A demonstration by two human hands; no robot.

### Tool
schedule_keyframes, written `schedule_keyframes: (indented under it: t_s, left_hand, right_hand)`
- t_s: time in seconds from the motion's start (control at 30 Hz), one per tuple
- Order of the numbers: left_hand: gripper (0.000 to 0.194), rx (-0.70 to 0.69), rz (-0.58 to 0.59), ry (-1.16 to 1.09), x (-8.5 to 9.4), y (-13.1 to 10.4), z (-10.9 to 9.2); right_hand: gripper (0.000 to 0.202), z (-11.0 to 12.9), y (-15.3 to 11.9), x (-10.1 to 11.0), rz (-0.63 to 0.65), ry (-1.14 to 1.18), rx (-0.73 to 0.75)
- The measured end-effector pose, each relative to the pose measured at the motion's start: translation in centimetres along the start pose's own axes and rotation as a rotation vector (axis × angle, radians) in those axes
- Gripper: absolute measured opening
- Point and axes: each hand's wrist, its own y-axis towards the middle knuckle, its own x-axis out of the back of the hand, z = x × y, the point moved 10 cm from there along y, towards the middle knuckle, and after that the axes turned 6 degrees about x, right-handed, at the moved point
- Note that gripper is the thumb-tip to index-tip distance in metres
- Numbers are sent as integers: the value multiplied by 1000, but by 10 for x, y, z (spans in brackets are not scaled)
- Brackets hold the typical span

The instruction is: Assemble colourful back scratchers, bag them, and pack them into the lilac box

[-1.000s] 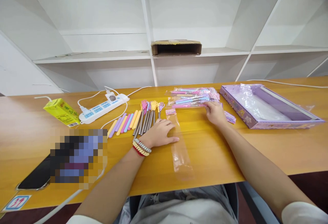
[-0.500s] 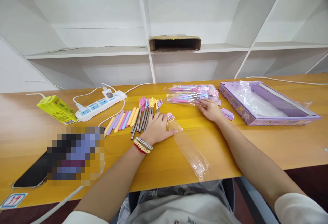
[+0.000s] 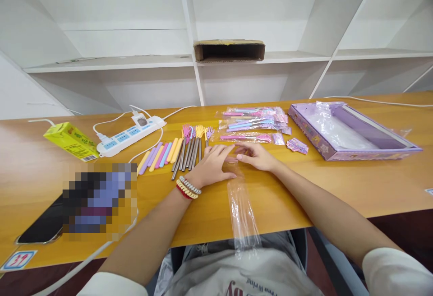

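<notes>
Clear plastic bags lie in a flat stack, hanging past the table's front edge toward my lap. My left hand rests on their top end with its fingers stretched out. From the right, my right hand reaches the same end, thumb and fingers apart and its fingertips close to my left fingers. Left of my left hand are silver metal tubes and small coloured hand-shaped heads. Coloured handles lie in a row beside them. Behind my hands are several filled packets, one pink packet nearest.
Small printed cards lie by an open purple box at right. At left are a white power strip with cables, a yellow-green drink carton and a black phone. Behind stands a white shelf with a cardboard box.
My right hand has left the filled packets and come left to the bags' top end, leaving the pink packet in front of the others. The bags have swung straighter toward my lap.
</notes>
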Motion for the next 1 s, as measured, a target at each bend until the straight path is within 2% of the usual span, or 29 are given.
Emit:
schedule_keyframes:
  t_s: [0.13, 0.33, 0.4, 0.47, 0.57, 0.63, 0.7, 0.77, 0.87, 1.0]
  left_hand:
    - [66, -21, 16, -29, -1, 0, -3]
    - [58, -26, 11, -138, -3, -1, -3]
    - [54, -28, 12, -166, -4, -2, -4]
    - [60, -14, -20, -172, -1, -2, -4]
    - [79, 37, -118, -219, 7, -2, 2]
    - [74, 103, -192, -292, 13, -1, 11]
    - [61, 187, -220, -345, 13, -1, 23]
    - [50, 242, -198, -360, 9, 0, 30]
    - [41, 227, -149, -352, 3, 2, 28]
    - [44, 159, -183, -363, 6, 0, 22]
  right_hand:
    - [43, -6, -1, -7, -12, 246, -44]
    - [24, -14, -2, -11, -6, 274, -160]
    - [21, -16, -1, -10, -44, 278, -196]
    - [22, -19, -1, 0, -144, 246, -212]
    - [26, -19, -2, 21, -321, 216, -180]
    - [28, -17, -2, 30, -383, 248, -147]
    - [29, -14, -2, 31, -394, 299, -124]
    - [29, -11, -1, 28, -379, 343, -112]
    - [26, -7, -1, 24, -368, 357, -90]
    - [8, 8, -1, 23, -308, 69, 41]
